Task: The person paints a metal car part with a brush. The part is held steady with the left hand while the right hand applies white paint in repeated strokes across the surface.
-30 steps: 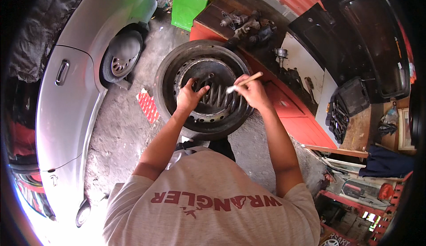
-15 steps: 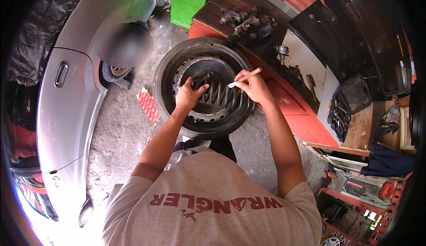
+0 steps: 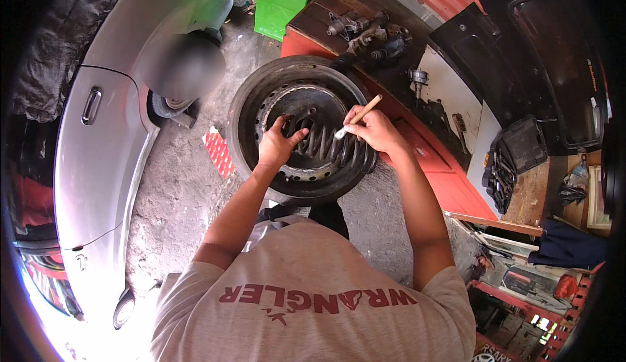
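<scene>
A black coil spring (image 3: pixel 319 141) lies across a steel car wheel with its tyre (image 3: pixel 251 107), which rests flat in front of me. My left hand (image 3: pixel 279 141) grips the spring's left end, thumb and fingers bent around the coil. In my right hand (image 3: pixel 370 127) is a paintbrush (image 3: pixel 364 111) with a pale wooden handle, pinched between thumb and fingers. Its whitish tip touches or hovers just over the middle coils; I cannot tell which. The spring's right end reaches over the tyre's edge below my right hand.
A silver car (image 3: pixel 98 147) stands along the left. Behind and to the right is a red bench (image 3: pixel 430 166) bearing greasy metal parts (image 3: pixel 372 39) and an open tool case (image 3: pixel 515 160). A green box (image 3: pixel 280 10) sits at the back; a red patterned piece (image 3: pixel 218 152) lies beside the tyre.
The paintbrush has tipped more upright, and its tip has moved slightly down on the coils. My left hand keeps its hold on the spring. The whole view has shifted a little.
</scene>
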Tool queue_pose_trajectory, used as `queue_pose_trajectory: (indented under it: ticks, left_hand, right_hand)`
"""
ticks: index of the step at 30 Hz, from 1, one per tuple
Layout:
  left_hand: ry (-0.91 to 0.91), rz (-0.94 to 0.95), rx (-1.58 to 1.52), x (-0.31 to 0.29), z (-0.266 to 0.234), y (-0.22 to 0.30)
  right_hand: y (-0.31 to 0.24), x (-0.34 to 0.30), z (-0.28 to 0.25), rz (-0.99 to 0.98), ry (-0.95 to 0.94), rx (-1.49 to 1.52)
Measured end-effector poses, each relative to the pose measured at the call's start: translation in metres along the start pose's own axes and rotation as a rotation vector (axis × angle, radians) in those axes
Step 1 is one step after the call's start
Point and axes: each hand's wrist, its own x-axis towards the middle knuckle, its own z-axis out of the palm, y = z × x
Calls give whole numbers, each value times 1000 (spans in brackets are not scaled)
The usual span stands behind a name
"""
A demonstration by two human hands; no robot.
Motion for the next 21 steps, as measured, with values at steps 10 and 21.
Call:
queue_pose_trajectory:
  ticks: [10, 21]
  left_hand:
    - [1, 3, -12, 3, -2, 3]
    - [7, 14, -30, -2, -3, 5]
  right_hand:
    - [-4, -8, 13, -62, 73, -63]
    - [-3, -10, 4, -43, 127, -35]
